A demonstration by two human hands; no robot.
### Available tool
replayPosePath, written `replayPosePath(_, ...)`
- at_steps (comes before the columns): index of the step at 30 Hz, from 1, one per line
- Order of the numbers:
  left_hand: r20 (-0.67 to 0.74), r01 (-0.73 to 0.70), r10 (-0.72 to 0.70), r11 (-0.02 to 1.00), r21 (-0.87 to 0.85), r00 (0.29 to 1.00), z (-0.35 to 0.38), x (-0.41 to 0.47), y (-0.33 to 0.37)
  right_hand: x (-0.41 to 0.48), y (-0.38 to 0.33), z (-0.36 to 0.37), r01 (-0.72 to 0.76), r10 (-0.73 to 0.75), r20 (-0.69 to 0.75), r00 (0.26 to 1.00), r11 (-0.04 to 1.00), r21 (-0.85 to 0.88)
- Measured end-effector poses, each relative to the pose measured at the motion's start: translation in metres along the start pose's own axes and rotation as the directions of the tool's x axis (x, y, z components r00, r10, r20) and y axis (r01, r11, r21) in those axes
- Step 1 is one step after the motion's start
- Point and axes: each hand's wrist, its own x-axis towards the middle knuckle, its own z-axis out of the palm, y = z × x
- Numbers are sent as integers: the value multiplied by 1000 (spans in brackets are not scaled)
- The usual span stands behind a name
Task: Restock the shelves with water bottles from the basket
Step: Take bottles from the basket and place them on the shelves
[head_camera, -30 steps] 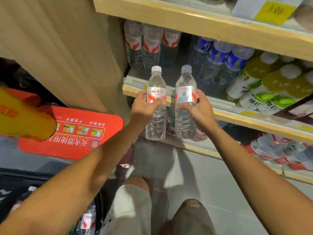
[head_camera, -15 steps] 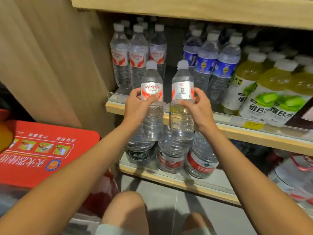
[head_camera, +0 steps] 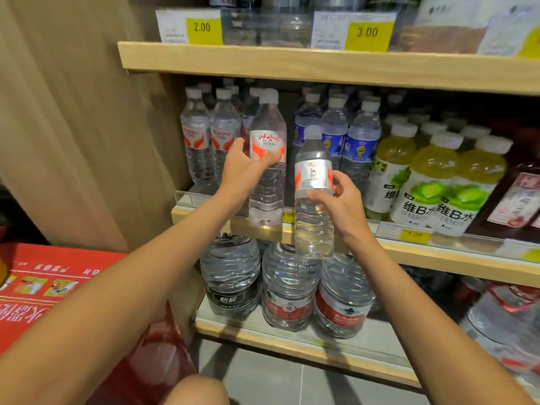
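Note:
My left hand (head_camera: pixel 244 168) grips a clear water bottle (head_camera: pixel 267 182) with a red and white label, upright at the front of the middle shelf (head_camera: pixel 438 252), its base at the shelf's front edge. Beside it, lower and nearer me, my right hand (head_camera: pixel 340 200) grips a second water bottle (head_camera: pixel 314 217) with the same label, in front of the shelf edge. Matching bottles (head_camera: pixel 210 144) stand in rows at the shelf's left. The basket is out of view.
Blue-labelled water bottles (head_camera: pixel 361 144) and green vitamin drinks (head_camera: pixel 432 182) fill the middle shelf to the right. Large water jugs (head_camera: pixel 287 290) sit on the bottom shelf. An upper shelf (head_camera: pixel 321 64) carries price tags. A red box (head_camera: pixel 43 287) stands at my left, next to a wooden side panel (head_camera: pixel 73 112).
The view has risen and closed in on the shelves. My left hand has pushed its bottle forward and up to the middle shelf's front, while the right bottle stays lower and nearer.

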Motion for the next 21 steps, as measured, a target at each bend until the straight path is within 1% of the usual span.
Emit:
replayPosePath(5,22,-35,34,999,30,999,1,16,4,4,-3,1,-4,4,-11,1000,1000,-23)
replayPosePath(9,7,-50,49,998,43,999,-2,27,10,5,-5,3,-13,13,-2,1000,999,-29)
replayPosePath(14,82,-73,68,995,69,994,1,31,3,6,-6,5,-21,21,-1,1000,998,-51)
replayPosePath(17,88,-95,91,995,40,992,3,34,-3,7,-6,7,-28,28,-1,1000,996,-85)
replayPosePath(21,120,-56,54,998,15,991,5,33,-5,9,-6,8,-19,19,1,1000,995,-97)
